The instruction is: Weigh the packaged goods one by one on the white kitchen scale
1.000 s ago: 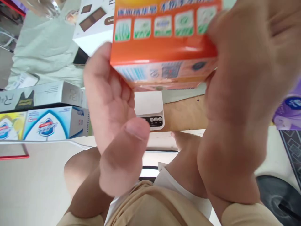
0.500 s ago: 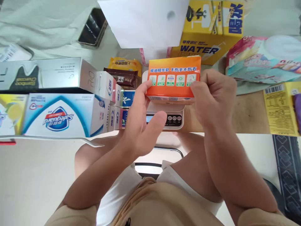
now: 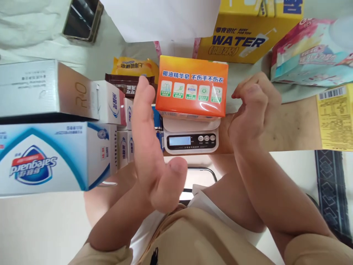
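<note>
Resting between open fingers (image 3: 143, 106): orange pack (image 3: 192, 88)

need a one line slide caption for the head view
Orange soap pack resting on a small white kitchen scale, with the open left hand and loosely curled right hand flanking it.

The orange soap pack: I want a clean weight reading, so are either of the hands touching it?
Apart. The head view shows the orange soap pack resting on the scale, with a visible gap to the left hand and the right hand.
</note>
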`<control>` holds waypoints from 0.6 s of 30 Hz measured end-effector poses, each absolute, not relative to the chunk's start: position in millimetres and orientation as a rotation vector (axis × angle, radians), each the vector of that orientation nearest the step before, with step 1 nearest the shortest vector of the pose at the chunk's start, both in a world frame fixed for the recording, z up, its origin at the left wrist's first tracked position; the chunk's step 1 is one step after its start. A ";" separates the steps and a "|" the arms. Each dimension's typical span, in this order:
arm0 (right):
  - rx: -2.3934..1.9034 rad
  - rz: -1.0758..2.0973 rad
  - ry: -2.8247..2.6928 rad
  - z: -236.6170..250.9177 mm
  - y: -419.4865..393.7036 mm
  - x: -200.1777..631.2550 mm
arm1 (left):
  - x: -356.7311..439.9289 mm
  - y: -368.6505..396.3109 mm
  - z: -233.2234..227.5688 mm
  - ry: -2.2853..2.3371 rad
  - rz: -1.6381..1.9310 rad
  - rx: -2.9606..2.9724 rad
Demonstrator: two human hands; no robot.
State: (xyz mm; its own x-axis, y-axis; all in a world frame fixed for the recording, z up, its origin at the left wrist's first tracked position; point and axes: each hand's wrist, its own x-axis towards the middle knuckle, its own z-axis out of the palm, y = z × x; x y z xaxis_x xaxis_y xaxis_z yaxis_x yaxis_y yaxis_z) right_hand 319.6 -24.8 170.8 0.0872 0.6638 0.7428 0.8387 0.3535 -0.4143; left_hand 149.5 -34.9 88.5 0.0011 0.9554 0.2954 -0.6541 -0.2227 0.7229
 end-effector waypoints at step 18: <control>-1.184 0.030 -1.759 158.4 -16.6 327.6 | 148.5 -34.8 103.3 0.519 1.406 0.939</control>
